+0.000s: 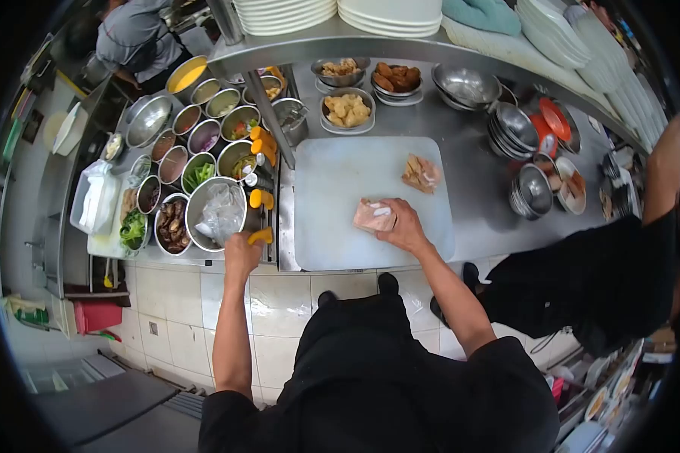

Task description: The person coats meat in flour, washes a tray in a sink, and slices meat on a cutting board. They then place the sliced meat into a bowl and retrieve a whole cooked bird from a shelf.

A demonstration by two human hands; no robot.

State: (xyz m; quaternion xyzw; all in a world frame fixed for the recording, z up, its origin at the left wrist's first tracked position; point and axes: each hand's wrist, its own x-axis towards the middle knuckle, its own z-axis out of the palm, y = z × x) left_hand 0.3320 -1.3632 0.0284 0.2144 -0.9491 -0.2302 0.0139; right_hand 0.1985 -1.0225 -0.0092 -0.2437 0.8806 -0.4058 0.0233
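On the white cutting board (332,196), my right hand (404,226) grips a pale pink, block-shaped packet (372,217), apparently meat in clear wrap, with a white patch on top. A second packet (421,174) with pinkish-brown contents lies on the board beyond it. My left hand (241,254) is closed at the counter's front edge, around a yellow-handled tool (261,235); its working end is hidden. Right beside that hand stands a steel pot (204,200) with crumpled clear plastic bags (221,213) inside. Another yellow handle (261,198) sticks up between pot and board.
Metal tubs of vegetables (199,172) and mushrooms (173,225) crowd the left. Bowls of fried food (347,110) stand behind the board, stacked steel bowls (533,189) to the right. A shelf (310,51) with plates overhangs the back. A person in black (582,279) stands close on the right.
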